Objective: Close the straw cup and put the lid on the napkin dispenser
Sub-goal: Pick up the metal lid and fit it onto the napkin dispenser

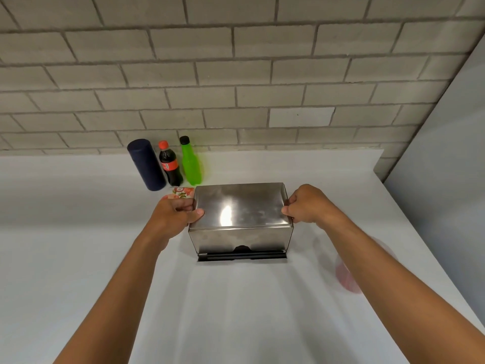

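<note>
A shiny steel lid (240,206) covers the napkin dispenser, whose black base (241,256) shows along the bottom front. My left hand (174,214) grips the lid's left end, thumb on top. My right hand (305,204) grips its right end. A clear straw cup (346,274) with pink drink stands at the right, partly hidden behind my right forearm; I cannot tell whether it is closed.
At the back left stand a dark blue cylinder (145,164), a cola bottle (170,164) and a green bottle (191,161). A small printed packet (181,193) lies behind my left hand. The white counter (78,232) meets a brick wall behind and a grey panel at the right.
</note>
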The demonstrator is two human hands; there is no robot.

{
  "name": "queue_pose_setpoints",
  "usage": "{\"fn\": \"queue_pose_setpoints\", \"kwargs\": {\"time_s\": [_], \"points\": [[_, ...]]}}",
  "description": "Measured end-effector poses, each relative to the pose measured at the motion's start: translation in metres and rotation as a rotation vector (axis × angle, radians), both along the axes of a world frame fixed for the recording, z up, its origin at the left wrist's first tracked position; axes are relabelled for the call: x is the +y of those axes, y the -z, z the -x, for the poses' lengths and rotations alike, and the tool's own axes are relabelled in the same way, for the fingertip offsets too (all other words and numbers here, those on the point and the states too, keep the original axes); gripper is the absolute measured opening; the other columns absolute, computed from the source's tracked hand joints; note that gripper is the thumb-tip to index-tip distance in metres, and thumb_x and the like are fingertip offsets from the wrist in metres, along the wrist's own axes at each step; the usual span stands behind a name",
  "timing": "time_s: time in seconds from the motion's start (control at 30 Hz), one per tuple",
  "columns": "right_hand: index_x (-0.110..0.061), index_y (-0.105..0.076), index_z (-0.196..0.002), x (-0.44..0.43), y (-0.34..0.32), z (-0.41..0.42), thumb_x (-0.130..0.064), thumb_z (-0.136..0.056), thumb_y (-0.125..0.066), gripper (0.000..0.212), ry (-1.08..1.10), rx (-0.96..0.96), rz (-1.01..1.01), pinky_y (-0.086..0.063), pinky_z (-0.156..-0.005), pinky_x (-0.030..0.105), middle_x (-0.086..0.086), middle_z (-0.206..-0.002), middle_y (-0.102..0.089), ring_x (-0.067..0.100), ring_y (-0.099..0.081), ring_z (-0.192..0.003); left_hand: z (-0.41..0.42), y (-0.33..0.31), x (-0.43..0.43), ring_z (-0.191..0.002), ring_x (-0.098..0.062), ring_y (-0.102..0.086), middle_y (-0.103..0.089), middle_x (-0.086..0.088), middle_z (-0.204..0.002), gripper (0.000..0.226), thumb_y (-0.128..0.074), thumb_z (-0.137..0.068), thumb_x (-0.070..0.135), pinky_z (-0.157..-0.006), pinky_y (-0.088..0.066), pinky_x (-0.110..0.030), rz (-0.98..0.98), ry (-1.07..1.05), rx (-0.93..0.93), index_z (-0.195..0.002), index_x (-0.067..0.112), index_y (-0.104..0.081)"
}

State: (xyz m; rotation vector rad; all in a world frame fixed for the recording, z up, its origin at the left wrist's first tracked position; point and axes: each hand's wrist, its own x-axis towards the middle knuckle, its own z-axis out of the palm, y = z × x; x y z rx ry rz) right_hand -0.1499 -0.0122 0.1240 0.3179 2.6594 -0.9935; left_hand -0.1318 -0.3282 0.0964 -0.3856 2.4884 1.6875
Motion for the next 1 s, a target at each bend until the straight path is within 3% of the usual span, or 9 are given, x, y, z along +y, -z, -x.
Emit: {"fn": "queue_pose_setpoints", "kwargs": {"time_s": [0.1, 0.17, 0.3, 0.4, 0.6, 0.67, 0.77, 0.87, 1.0], "points": [[0.012, -0.071, -0.092, -0.002, -0.003, 0.0, -0.006, -0.083, -0.066, 0.021, -0.014, -0.022, -0.04, -0.059, -0.095, 0.049, 0.027, -0.107, -0.076, 0.039, -0.074, -0.104, 0.0, -0.001, 0.001, -0.082, -0.008, -0.065, -0.071, 0.008, -0.094, 0.019, -0.086, -0.084, 0.016, -0.056, -0.047, -0.013, 0.024, 0.008, -0.002, -0.079, 0.029, -0.074], [-0.004, -0.065, -0.082, -0.005, -0.006, 0.0, -0.005, -0.082, -0.065, 0.001, -0.026, -0.034, -0.066, -0.06, -0.086, 0.041, 0.027, -0.104, -0.077, 0.038, -0.073, -0.107, 0.001, -0.003, 0.002, -0.082, -0.008, -0.064, -0.069, 0.01, -0.095, 0.025, -0.087, -0.083, 0.017, -0.058, -0.045, -0.014, 0.041, 0.009, -0.005, -0.074, 0.033, -0.071], [-0.008, -0.062, -0.081, -0.005, -0.005, 0.003, -0.003, -0.081, -0.064, 0.005, -0.045, -0.069, -0.1, -0.045, -0.072, 0.031, 0.022, -0.083, -0.068, 0.036, -0.075, -0.097, 0.0, -0.004, 0.002, -0.081, -0.008, -0.065, -0.07, 0.01, -0.093, 0.025, -0.087, -0.083, 0.017, -0.056, -0.045, -0.012, 0.056, 0.012, -0.018, -0.073, 0.034, -0.071], [-0.005, -0.064, -0.08, -0.004, -0.003, 0.004, -0.003, -0.078, -0.063, 0.003, -0.036, -0.077, -0.083, -0.054, -0.076, 0.035, 0.022, -0.079, -0.063, 0.03, -0.073, -0.088, 0.001, -0.003, 0.0, -0.082, -0.011, -0.067, -0.073, 0.006, -0.093, 0.015, -0.087, -0.083, 0.019, -0.058, -0.045, -0.013, 0.06, 0.011, -0.022, -0.08, 0.027, -0.074], [0.012, -0.071, -0.102, -0.002, -0.003, -0.006, -0.01, -0.086, -0.066, 0.027, 0.04, -0.063, 0.051, -0.055, -0.103, 0.047, 0.027, -0.107, -0.076, 0.036, -0.072, -0.112, -0.003, -0.001, -0.004, -0.102, -0.027, -0.069, -0.074, -0.006, -0.107, 0.026, -0.086, -0.083, 0.03, -0.082, -0.054, -0.036, 0.196, 0.005, -0.001, -0.103, 0.015, -0.081], [0.002, -0.07, -0.12, 0.006, -0.004, -0.014, -0.022, -0.09, -0.072, 0.038, 0.036, -0.031, 0.094, -0.053, -0.105, 0.043, 0.017, -0.119, -0.075, 0.033, -0.072, -0.114, -0.007, -0.005, -0.001, -0.1, -0.03, -0.068, -0.075, -0.005, -0.101, 0.032, -0.083, -0.085, 0.038, -0.087, -0.055, -0.043, 0.387, 0.032, 0.034, -0.108, 0.016, -0.079], [-0.016, -0.065, -0.135, 0.033, -0.011, -0.036, -0.031, -0.085, -0.083, 0.055, 0.076, 0.094, 0.203, -0.055, -0.1, 0.036, 0.003, -0.121, -0.07, 0.022, -0.07, -0.109, -0.012, -0.015, 0.017, -0.101, -0.026, -0.067, -0.074, -0.005, -0.107, 0.045, -0.078, -0.089, 0.041, -0.082, -0.047, -0.032, 0.631, 0.003, 0.236, -0.126, 0.017, -0.072], [-0.028, -0.07, -0.126, 0.07, -0.021, -0.066, -0.034, -0.08, -0.088, 0.05, 0.155, 0.216, 0.304, -0.054, -0.083, 0.025, -0.008, -0.113, -0.07, 0.013, -0.071, -0.1, -0.021, -0.029, 0.049, -0.084, 0.004, -0.066, -0.074, 0.005, -0.097, 0.034, -0.081, -0.087, 0.032, -0.076, -0.04, -0.003, 0.406, 0.036, 0.448, -0.119, 0.021, -0.076], [-0.039, -0.07, -0.124, 0.117, -0.028, -0.111, -0.038, -0.076, -0.091, 0.053, 0.3, 0.324, 0.34, -0.061, -0.081, 0.032, -0.015, -0.119, -0.069, 0.005, -0.073, -0.093, -0.042, -0.031, 0.109, -0.079, 0.005, -0.068, -0.077, 0.013, -0.092, 0.024, -0.084, -0.085, 0.025, -0.072, -0.05, -0.005, 0.048, 0.268, 0.456, -0.107, 0.033, -0.079]]}}
